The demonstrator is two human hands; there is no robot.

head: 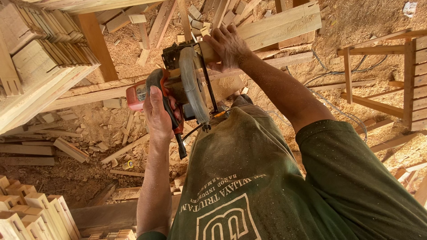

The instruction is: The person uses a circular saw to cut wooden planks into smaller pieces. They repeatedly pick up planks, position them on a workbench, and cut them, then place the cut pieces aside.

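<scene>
Dark green short-sleeved T-shirt (267, 178), pale printed emblem and lettering, sawdust-flecked bare forearms.
</scene>
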